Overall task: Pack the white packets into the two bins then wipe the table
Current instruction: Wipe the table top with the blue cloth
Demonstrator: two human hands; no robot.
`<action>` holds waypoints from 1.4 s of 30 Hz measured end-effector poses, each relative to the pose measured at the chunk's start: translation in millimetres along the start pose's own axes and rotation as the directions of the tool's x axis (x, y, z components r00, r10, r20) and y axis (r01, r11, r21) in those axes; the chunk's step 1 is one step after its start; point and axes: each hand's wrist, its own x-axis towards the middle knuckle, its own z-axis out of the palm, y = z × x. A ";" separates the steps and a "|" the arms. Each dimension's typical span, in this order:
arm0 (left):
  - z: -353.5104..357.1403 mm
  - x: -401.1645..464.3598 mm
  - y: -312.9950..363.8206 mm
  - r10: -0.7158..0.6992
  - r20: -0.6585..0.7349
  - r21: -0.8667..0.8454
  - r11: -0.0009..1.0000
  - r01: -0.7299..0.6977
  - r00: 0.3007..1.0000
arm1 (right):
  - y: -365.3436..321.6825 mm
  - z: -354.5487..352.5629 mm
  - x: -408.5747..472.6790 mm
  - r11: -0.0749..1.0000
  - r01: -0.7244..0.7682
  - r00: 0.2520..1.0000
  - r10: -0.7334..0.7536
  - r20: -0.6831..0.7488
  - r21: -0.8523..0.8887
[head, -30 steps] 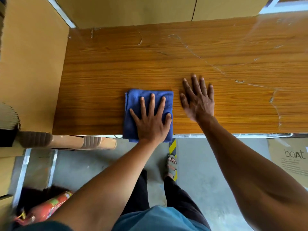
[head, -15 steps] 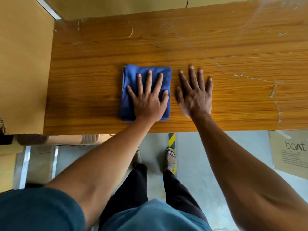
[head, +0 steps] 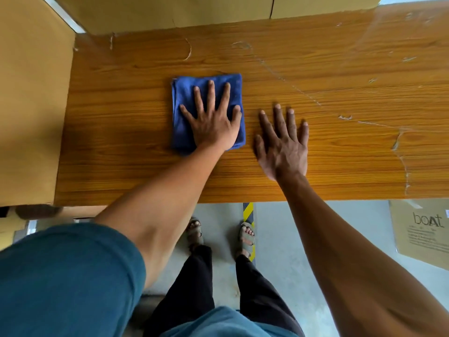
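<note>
A folded blue cloth (head: 182, 113) lies on the wooden table (head: 340, 147), left of the middle. My left hand (head: 213, 122) presses flat on the cloth with its fingers spread. Beside it, my right hand (head: 283, 144) rests flat on the bare wood, fingers straight, just right of the cloth. No white packets or bins show in the head view.
Tall cardboard boxes stand at the table's left end (head: 31, 105) and along its far edge (head: 170, 10). A cardboard sheet printed "boat" (head: 422, 229) lies on the floor at the right. Peeling tape marks (head: 401, 147) streak the table's right part.
My left hand has pushed the blue cloth away from the table's near edge toward the far side. My right hand has stayed flat on the wood beside it.
</note>
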 end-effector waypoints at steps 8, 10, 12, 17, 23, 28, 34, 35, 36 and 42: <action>11.8 -125.1 -22.9 0.098 -0.019 0.029 0.995 -0.097 0.995 | -0.9 -1.5 -2.0 1.000 -0.004 1.000 0.004 0.010 0.011; 9.4 -98.0 -18.3 0.080 -0.038 0.033 0.996 -0.079 0.996 | -1.6 -1.5 -0.9 1.000 -0.002 1.000 0.002 0.008 0.006; 7.9 -54.3 -8.8 0.047 -0.041 0.016 0.999 -0.046 0.998 | -0.4 -0.8 0.7 1.000 -0.009 1.000 0.009 0.012 0.012; 0.6 15.4 4.8 0.007 0.003 0.000 1.000 -0.007 1.000 | -0.2 -0.5 0.2 1.000 -0.011 1.000 0.011 0.022 0.000; 11.0 -118.9 -20.4 0.143 -0.040 0.032 0.989 -0.142 0.989 | -0.6 -2.9 -1.7 1.000 -0.012 1.000 0.011 0.027 0.013; 9.9 -134.9 -20.1 0.147 0.017 0.056 0.987 -0.148 0.989 | -0.8 -2.1 -0.6 1.000 -0.008 1.000 0.008 0.029 0.006; -1.0 -22.6 -3.8 -0.012 -0.003 -0.011 1.000 0.012 1.000 | 1.4 1.5 0.3 1.000 0.002 0.999 -0.001 0.032 -0.017; -2.1 -13.8 -3.5 -0.020 0.008 -0.005 1.000 0.020 1.000 | 1.7 2.0 0.4 1.000 0.002 1.000 -0.001 0.031 -0.021; -1.1 -15.3 -5.3 -0.016 0.004 -0.002 1.000 0.016 1.000 | 1.9 2.1 0.1 1.000 0.002 0.999 -0.001 0.032 -0.024; 11.7 -135.3 -29.5 0.088 0.005 0.027 0.996 -0.088 0.996 | 1.8 -0.2 0.6 1.000 0.002 0.999 -0.002 0.038 -0.011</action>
